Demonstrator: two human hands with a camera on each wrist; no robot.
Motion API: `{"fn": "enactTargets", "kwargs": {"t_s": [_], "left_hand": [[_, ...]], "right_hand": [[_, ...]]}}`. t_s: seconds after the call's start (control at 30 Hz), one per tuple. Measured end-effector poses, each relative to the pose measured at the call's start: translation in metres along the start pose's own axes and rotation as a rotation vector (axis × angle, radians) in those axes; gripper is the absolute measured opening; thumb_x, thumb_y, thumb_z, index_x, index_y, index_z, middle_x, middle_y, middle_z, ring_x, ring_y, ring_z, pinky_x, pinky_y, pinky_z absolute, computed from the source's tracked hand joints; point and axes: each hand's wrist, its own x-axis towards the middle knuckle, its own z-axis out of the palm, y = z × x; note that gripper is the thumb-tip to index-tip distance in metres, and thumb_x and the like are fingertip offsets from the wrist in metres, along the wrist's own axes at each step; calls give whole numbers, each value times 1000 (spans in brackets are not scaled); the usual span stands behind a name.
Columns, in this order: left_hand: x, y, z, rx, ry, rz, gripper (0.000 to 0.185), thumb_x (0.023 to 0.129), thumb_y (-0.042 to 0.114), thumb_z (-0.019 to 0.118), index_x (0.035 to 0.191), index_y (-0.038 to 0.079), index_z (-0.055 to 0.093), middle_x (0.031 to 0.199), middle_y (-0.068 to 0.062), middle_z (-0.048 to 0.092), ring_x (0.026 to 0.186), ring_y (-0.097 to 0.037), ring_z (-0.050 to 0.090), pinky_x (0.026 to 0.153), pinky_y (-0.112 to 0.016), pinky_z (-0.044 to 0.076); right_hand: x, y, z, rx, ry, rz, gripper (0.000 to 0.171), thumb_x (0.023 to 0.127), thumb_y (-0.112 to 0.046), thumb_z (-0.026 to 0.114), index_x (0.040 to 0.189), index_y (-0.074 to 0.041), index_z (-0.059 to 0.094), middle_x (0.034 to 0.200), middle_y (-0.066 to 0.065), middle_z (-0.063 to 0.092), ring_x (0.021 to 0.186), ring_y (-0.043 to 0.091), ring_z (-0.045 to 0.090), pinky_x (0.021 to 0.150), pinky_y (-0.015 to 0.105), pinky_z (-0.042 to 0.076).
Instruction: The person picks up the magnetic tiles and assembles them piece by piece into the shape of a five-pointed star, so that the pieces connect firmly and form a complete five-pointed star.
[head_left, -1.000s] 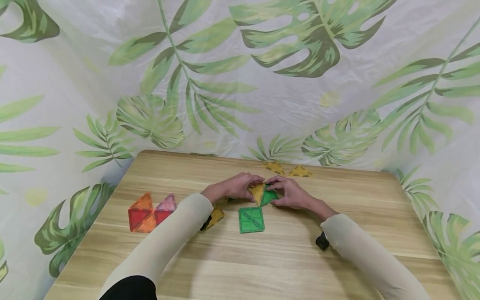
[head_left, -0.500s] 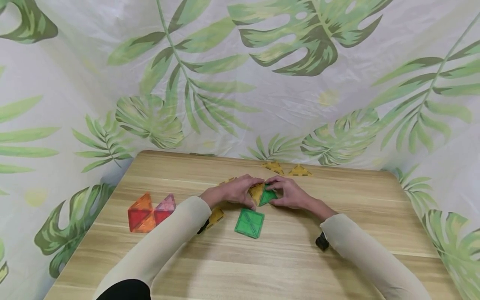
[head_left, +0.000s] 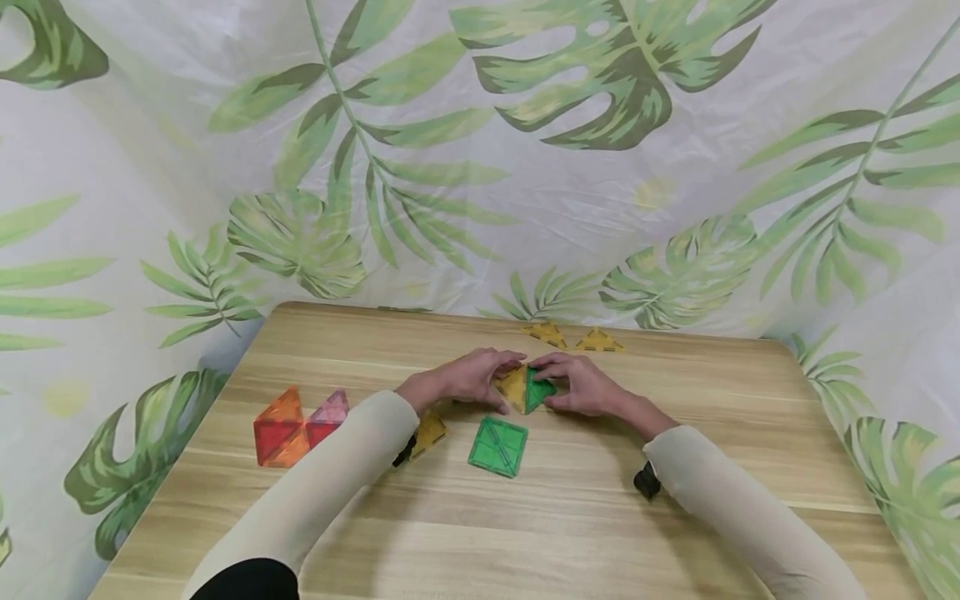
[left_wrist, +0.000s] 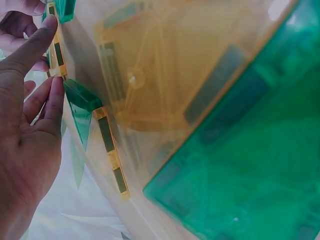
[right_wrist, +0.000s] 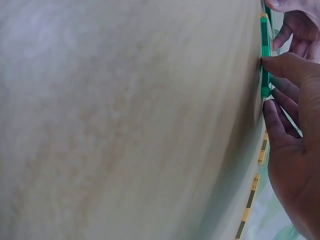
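A leaf-printed sheet [head_left: 480,150] hangs behind and around the wooden table [head_left: 525,533], which carries everything else.

Near the middle of the table, a little toward its far edge, both hands meet over a small raised pair of tiles. The left hand [head_left: 468,377] pinches the yellow triangle tile [head_left: 514,385] with curled fingers; in the left wrist view its fingertips [left_wrist: 52,95] press on the tile's edge. The right hand [head_left: 581,385] grips the green triangle tile [head_left: 538,388], thumb and fingers curled round it; in the right wrist view that tile's thin green edge [right_wrist: 264,55] stands against the table top with fingers on either side. The two triangles touch along one edge and tilt up from the table.

Just toward the near edge from the hands lies a flat green square tile [head_left: 498,447], apart from the held pair. Beside it, partly hidden under the left sleeve [head_left: 330,483], lies a yellow tile [head_left: 431,432]. Close to the left edge sits a cluster of orange and red tiles [head_left: 279,428] with a pink tile [head_left: 330,414] touching it. Near the far edge lie two small yellow triangles [head_left: 547,334], side by side [head_left: 599,341] and well apart from the hands. A dark wrist-worn device [head_left: 646,481] shows under the right sleeve.
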Motion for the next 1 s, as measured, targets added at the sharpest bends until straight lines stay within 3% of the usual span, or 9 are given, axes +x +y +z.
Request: {"fn": "enactTargets", "kwargs": {"t_s": [0.17,0.33,0.57,0.77,1.0], "left_hand": [[3,-1,-5,-2,15,9,90,89,20,88,161,2,39,154,-17,57,136,-29,60,112,-39,51],[9,-2,-13,30,120,9,76,97,20,80,159,-2,42,155,-19,55,138,-33,58,114,-45,49],[31,-4,-19,22,231,34,65,102,16,73,157,-4,45,158,-22,51,145,-37,50,118,-49,44],[52,-2,-17,112,221,88,61,103,16,71,155,-5,47,158,-20,51,147,-35,48,123,-45,39],[71,6,-12,152,181,63,58,105,18,67,156,-3,47,163,-20,45,153,-34,39,129,-43,29]], "right_hand": [[-3,-2,-8,-2,21,13,42,83,-6,86,123,2,77,141,16,66,133,36,61,109,53,52],[-12,6,-26,-24,84,41,43,83,-5,87,123,4,75,138,20,68,131,42,61,109,58,51],[-29,29,-54,-18,155,177,45,88,-4,84,130,6,70,142,23,64,136,46,55,114,64,43],[-37,50,-63,39,203,208,48,88,-1,83,133,8,68,143,25,63,135,48,54,112,66,44],[-41,61,-63,55,186,203,47,87,0,83,132,5,70,142,24,64,137,47,54,115,64,42]]}}
